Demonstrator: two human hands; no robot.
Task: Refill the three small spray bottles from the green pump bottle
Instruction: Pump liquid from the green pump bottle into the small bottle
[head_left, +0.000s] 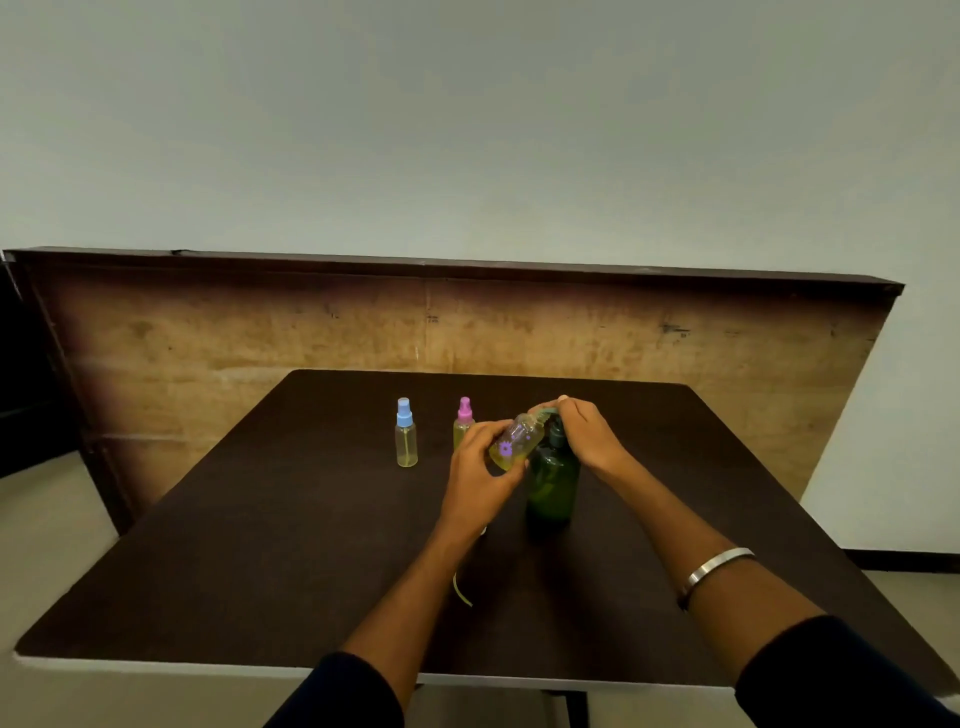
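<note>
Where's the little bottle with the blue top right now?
In the head view the blue-capped spray bottle stands upright on the dark table, left of centre, beside the pink-capped bottle and apart from both hands.

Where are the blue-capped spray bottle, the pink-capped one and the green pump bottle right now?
blue-capped spray bottle (405, 441): head view, clear body.
pink-capped spray bottle (465, 410): head view, pink cap.
green pump bottle (554, 483): head view, green body.

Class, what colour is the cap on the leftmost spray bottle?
Light blue; the leftmost spray bottle shows in the head view.
</note>
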